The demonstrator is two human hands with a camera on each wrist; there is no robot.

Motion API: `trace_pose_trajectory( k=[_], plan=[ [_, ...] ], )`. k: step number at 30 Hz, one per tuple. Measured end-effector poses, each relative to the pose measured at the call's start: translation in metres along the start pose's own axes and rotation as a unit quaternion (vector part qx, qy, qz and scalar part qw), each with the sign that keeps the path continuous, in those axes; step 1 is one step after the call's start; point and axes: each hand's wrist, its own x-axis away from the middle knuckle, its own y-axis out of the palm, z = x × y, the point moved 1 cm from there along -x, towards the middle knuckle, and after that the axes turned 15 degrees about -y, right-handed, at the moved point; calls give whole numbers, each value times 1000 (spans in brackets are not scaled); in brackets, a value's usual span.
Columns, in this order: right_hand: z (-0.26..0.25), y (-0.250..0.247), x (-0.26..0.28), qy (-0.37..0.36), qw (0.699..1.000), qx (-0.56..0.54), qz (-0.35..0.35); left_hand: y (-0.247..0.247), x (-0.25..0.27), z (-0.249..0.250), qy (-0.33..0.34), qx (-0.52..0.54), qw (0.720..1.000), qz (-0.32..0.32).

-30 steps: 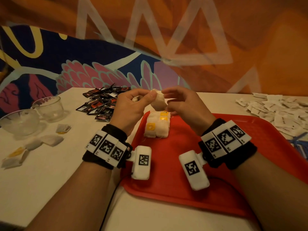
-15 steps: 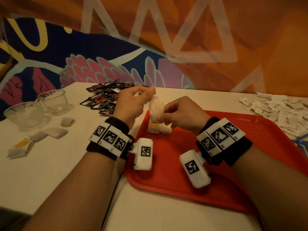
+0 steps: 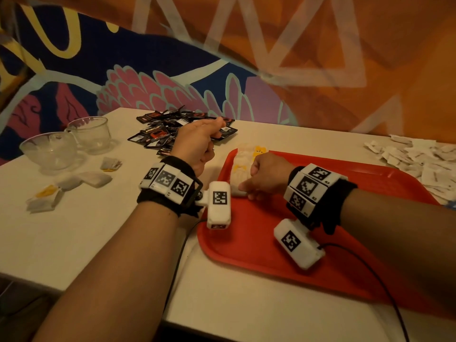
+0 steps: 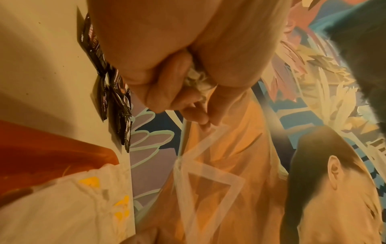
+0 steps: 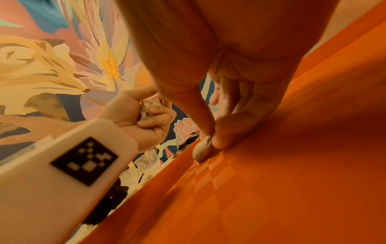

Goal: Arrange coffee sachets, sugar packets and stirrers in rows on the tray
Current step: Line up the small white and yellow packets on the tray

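Observation:
A red tray (image 3: pixel 271 255) lies on the white table. A short row of white sachets with yellow labels (image 3: pixel 243 160) sits at its far left corner, also shown in the left wrist view (image 4: pixel 62 206). My right hand (image 3: pixel 261 178) is low on the tray, thumb and forefinger pinching a white sachet (image 3: pixel 237 191) at the near end of that row; the pinch (image 5: pixel 211 143) touches the tray (image 5: pixel 292 181). My left hand (image 3: pixel 197 144) hovers left of the tray as a fist, gripping a crumpled white scrap (image 4: pixel 196 77) that the right wrist view also shows (image 5: pixel 148 107).
A heap of dark coffee sachets (image 3: pixel 172 130) lies just beyond my left hand. White sugar packets (image 3: pixel 419 159) are piled at the far right. Two glass bowls (image 3: pixel 49 149) and several loose white sachets (image 3: pixel 86 178) sit on the left. Cables run along the near edge.
Both hands held a white sachet raised above the tray. My right hand has brought it down to the row's near end; my left hand drew away leftward with the scrap.

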Motion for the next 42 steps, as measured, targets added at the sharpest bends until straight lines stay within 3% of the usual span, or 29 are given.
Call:
trace_pose_trajectory(
  k=[6,20,24,29,32,37,42],
  plan=[
    [-4,2,-2,-9,1000,2,-2,-1,0,-1,-7,-1,1000,0],
    [-5,-4,-3,-40,990,135,0,-1,1,0,-23,10,999,-22],
    [-3,-18,-1,-89,993,60,56,2,2,0,-57,42,994,-84],
    [-1,-27,3,-191,970,19,150,14,14,-3,-74,-46,988,-129],
    [-3,-30,5,-231,957,-34,171,21,19,-5,-77,-94,981,-152],
    [1,-30,4,-221,959,-32,176,28,21,-8,-63,-128,971,-190],
    [5,-39,10,-194,951,-127,206,28,22,-7,-30,-172,961,-213]
  ],
)
